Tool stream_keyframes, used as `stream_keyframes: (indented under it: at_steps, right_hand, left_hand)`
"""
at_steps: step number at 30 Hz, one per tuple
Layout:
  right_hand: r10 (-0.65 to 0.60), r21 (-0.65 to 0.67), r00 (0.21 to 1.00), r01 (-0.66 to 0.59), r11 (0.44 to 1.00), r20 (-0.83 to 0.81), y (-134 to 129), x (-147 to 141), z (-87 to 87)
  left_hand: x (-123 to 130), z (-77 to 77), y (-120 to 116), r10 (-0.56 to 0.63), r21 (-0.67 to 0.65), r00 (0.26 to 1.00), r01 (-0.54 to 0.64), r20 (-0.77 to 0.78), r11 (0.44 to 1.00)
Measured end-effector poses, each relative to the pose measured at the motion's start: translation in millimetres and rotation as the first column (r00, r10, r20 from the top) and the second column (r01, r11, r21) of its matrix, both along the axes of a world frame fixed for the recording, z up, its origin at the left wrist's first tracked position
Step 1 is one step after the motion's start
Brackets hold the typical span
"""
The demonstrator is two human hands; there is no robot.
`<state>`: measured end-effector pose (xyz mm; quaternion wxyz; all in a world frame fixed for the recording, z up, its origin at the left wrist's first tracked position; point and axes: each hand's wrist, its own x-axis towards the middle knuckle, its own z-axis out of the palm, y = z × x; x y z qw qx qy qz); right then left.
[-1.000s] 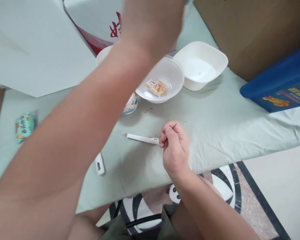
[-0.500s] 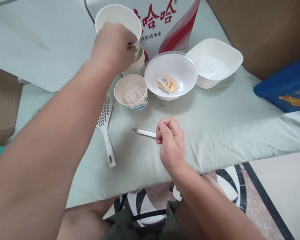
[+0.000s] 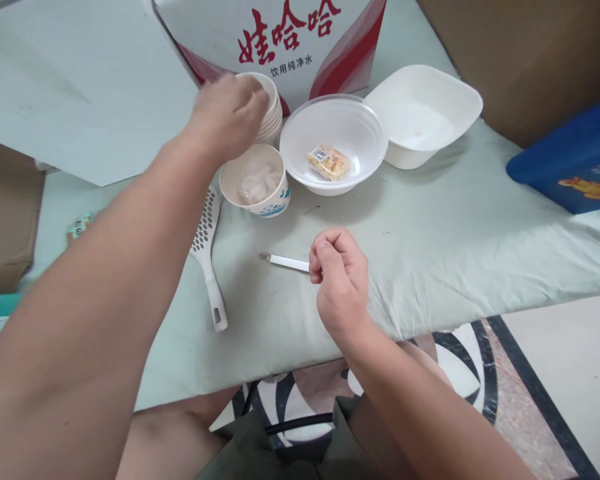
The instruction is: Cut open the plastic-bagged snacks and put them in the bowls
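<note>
My left hand [image 3: 233,117] is over a stack of white paper cups [image 3: 271,123], its fingers bent and smeared by motion near the top rim. Whether they still grip a cup I cannot tell. In front of the stack stands a single paper cup [image 3: 283,193] with a blue print, holding a whitish, translucent lump [image 3: 259,183]. My right hand [image 3: 339,277] is closed in a fist above the table's front part. From its curled fingers a slim, white-handled tool with a grey tip [image 3: 289,263] points left; its other end is hidden.
A translucent round bowl [image 3: 370,150] holds a wrapped yellow snack [image 3: 329,162]. Behind it on the right is a white squarish bowl [image 3: 420,127]. A white slotted spatula [image 3: 213,287] lies left. A printed carton [image 3: 290,40] stands behind; a blue container [image 3: 570,167] is at right.
The paper cup held up by my left hand has come down onto the stack, and the hand is lower. The view has shifted slightly. My right hand keeps its pose.
</note>
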<state>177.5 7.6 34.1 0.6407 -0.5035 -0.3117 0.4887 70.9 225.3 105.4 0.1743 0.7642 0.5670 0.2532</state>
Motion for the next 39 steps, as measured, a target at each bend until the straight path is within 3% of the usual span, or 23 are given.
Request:
stream_keyframes:
  at_steps: [3, 5, 7, 10, 13, 15, 18, 20, 23, 25, 27, 30, 35, 39]
  right_hand:
    - [-0.002, 0.027, 1.0, 0.002, 1.0, -0.002, 3, -5, -0.9]
    - [0.024, 0.04, 1.0, -0.023, 0.999, -0.009, 5, -13, -1.4]
    - [0.083, 0.046, 0.997, -0.083, 0.996, -0.003, 6, -23, -1.3]
    - [0.18, 0.034, 0.983, -0.181, 0.983, 0.043, 5, -42, -2.0]
    - [0.236, 0.017, 0.96, -0.241, 0.97, 0.15, -2, -58, -7.5]
    - [0.256, 0.011, 0.935, -0.267, 0.964, 0.246, -7, -66, -13.7]
    - [0.242, 0.002, 0.904, -0.259, 0.966, 0.353, -6, -67, -22.9]
    - [0.156, 0.024, 0.897, -0.182, 0.983, 0.414, 3, -56, -26.4]
    - [-0.138, 0.103, 0.86, 0.1, 0.99, 0.491, 27, -25, -27.6]
    - [-0.31, 0.101, 0.766, 0.308, 0.946, 0.564, 44, 1, -28.1]
    - [-0.283, 0.09, 0.604, 0.329, 0.94, 0.745, 58, 22, -29.6]
    - [-0.18, 0.037, 0.437, 0.316, 0.948, 0.881, 70, 37, -31.7]
    - [-0.195, 0.071, 0.351, 0.335, 0.939, 0.916, 78, 36, -23.3]
    - [-0.148, 0.041, 0.303, 0.334, 0.942, 0.941, 79, 37, -15.4]
  left_hand:
    - [-19, 9.4, -35, 0.024, 0.24, 0.999, -0.017, -0.029, 0.971]
    - [-40, 6.5, -70, 0.071, 0.269, 0.996, -0.082, 0.049, 0.96]
    - [-65, -8.5, -109, 0.153, 0.187, 0.962, -0.198, 0.227, 0.962]
    - [-101, -46.5, -161, 0.271, 0.023, 0.886, -0.301, 0.378, 0.953]
    - [-123, -81.8, -195, 0.4, -0.2, 0.789, -0.346, 0.466, 0.917]
    - [-130, -95.2, -208, 0.438, -0.265, 0.737, -0.35, 0.515, 0.899]
    - [-134, -100.5, -218, 0.408, -0.315, 0.727, -0.272, 0.552, 0.909]
    - [-135, -99.2, -222, 0.347, -0.321, 0.76, -0.191, 0.55, 0.927]
    - [-139, -97.3, -225, 0.273, -0.285, 0.819, -0.141, 0.504, 0.948]
    - [-141, -96.9, -223, 0.246, -0.233, 0.846, -0.15, 0.473, 0.961]
    - [-141, -96.5, -218, 0.226, -0.186, 0.859, -0.156, 0.46, 0.97]
    - [-139, -96.6, -211, 0.221, -0.162, 0.855, -0.162, 0.469, 0.973]
    - [-126, -101.2, -201, 0.201, -0.174, 0.848, -0.131, 0.49, 0.976]
    - [-99, -103.1, -180, 0.168, -0.131, 0.88, -0.122, 0.443, 0.984]
